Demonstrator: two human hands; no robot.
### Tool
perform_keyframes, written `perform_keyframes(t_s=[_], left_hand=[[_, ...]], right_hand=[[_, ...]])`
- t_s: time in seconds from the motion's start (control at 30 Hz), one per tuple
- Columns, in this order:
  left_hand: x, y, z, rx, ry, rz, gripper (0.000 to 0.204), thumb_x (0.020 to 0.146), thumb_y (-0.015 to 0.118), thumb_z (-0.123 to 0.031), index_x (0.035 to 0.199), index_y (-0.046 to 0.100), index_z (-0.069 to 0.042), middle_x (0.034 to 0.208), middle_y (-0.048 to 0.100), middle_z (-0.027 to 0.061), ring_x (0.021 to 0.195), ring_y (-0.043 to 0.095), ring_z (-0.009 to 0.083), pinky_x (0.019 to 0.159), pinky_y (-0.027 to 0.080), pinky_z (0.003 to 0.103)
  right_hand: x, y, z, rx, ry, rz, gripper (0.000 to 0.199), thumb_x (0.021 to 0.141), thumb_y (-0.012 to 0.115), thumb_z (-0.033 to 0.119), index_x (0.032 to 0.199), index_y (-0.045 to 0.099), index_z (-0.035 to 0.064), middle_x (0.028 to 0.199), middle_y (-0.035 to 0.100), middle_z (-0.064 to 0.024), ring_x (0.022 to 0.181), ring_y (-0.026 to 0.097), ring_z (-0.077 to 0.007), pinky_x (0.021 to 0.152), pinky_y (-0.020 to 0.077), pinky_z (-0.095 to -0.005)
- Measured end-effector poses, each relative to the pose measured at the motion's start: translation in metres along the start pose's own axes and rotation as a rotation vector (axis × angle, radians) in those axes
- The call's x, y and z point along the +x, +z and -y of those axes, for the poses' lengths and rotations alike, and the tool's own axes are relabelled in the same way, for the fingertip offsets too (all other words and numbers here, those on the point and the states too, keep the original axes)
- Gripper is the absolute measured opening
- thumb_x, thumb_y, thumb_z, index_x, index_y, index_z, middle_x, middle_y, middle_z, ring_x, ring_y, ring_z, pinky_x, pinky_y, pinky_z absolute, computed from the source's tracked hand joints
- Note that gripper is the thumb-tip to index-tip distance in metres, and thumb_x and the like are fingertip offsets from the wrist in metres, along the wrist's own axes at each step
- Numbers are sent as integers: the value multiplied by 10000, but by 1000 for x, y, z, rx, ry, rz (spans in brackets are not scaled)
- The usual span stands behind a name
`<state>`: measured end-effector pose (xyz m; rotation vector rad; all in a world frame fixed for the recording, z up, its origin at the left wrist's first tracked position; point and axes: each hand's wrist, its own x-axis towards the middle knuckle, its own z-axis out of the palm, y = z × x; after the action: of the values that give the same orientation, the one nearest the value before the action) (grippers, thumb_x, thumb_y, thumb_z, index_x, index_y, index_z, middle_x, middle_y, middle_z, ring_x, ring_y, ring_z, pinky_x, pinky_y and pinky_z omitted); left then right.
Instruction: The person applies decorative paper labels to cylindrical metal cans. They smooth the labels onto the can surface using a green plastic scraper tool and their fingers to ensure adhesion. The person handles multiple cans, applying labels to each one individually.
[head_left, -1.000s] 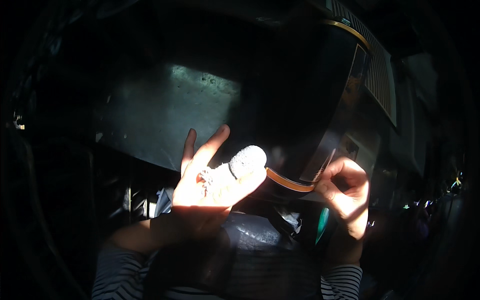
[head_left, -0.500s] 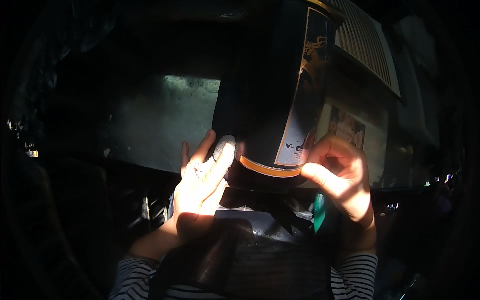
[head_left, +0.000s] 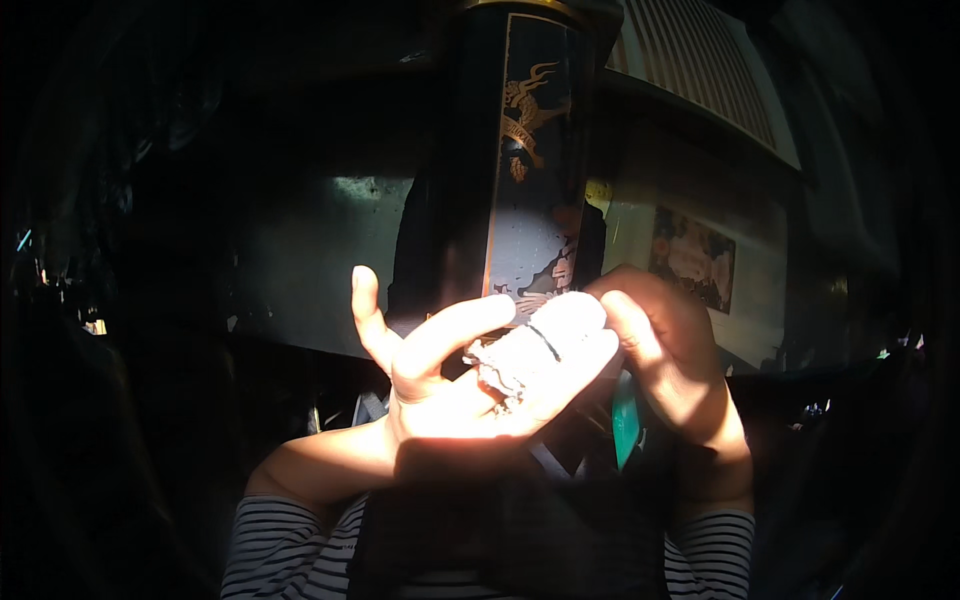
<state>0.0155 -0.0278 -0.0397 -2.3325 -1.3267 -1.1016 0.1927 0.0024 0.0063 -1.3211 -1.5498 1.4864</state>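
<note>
A tall black box with a gold dragon figure and gold rim stands upright in front of me, lit by a patch of sun. My right hand grips its lower right edge. My left hand lies palm-up in front of the box's base with its fingers spread. One finger wears a white wrap with a thin dark band, frayed at its inner end. Whether the left hand touches the box is unclear. Striped sleeves cover both forearms.
Most of the scene is in deep shadow. A grey panel lies behind the box on the left. A slatted surface and a pale wall with a small picture are at the right. A teal object shows under my right hand.
The black box has swung from a slant to upright and come closer. My left hand has shifted from its left side to the front of its base, and my right hand has stayed on the box.
</note>
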Motion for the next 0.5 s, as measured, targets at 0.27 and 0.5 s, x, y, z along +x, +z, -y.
perform_keyframes(t_s=[0.27,0.5], left_hand=[[-21,-16,36,-398,-470,365,611,843,553,-229,1341,333,49,1318,425,234,1259,384,357,1060,76,576],[-37,-33,28,-237,-236,220,572,901,430,-258,1349,287,67,1310,384,280,1253,352,421,1046,168,569]], right_hand=[[5,0,-5,-34,-17,84,128,785,684,147,800,628,32,683,557,15,586,455,-44,541,367,-196],[7,-5,-2,51,10,110,90,744,713,100,758,638,53,684,575,5,582,508,-57,525,379,-199]])
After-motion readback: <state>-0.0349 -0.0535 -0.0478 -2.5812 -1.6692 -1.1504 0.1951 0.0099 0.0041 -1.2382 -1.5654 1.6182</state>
